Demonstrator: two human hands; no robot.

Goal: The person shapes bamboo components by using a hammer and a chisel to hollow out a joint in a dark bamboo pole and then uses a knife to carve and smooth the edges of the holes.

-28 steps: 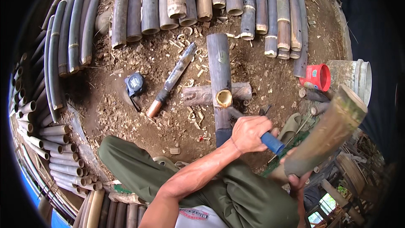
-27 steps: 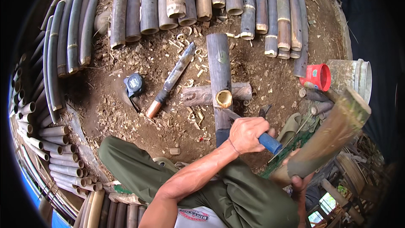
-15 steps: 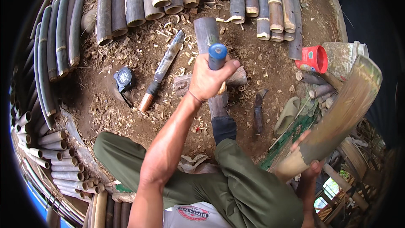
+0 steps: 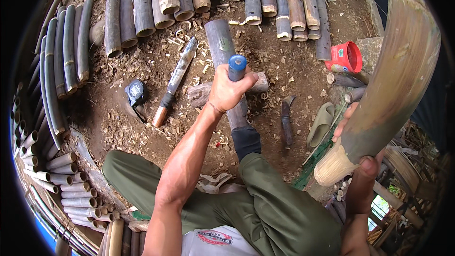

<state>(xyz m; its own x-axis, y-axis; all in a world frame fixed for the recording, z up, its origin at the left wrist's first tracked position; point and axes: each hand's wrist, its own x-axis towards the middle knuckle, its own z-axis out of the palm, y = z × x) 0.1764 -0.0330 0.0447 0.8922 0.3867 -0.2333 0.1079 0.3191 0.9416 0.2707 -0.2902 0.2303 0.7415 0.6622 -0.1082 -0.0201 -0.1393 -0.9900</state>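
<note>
My left hand (image 4: 228, 88) is closed round the handle of a tool, a dark grip with a blue round end (image 4: 238, 63); its working end is hidden. It stands over a length of bamboo (image 4: 220, 42) lying on the ground across a short log (image 4: 199, 96), its near end by a black wrap (image 4: 246, 141) at my knee. My right hand (image 4: 364, 161) grips a thick bamboo tube (image 4: 400, 61) near its lower end, held up and tilted at the right. That end (image 4: 334, 166) is pale, shaved wood. The fingers are partly behind the tube.
A long knife (image 4: 177, 80) and a tape measure (image 4: 136, 92) lie left of my left hand. A small curved knife (image 4: 287, 122), a sandal (image 4: 321, 124) and a red bucket (image 4: 344, 58) are to the right. Bamboo tubes (image 4: 143, 4) line the far side; more are stacked left (image 4: 78, 194).
The bamboo tube in my right hand has risen and tipped more upright, showing its pale shaved end. My left hand still grips the blue-ended tool. The view has shifted slightly.
</note>
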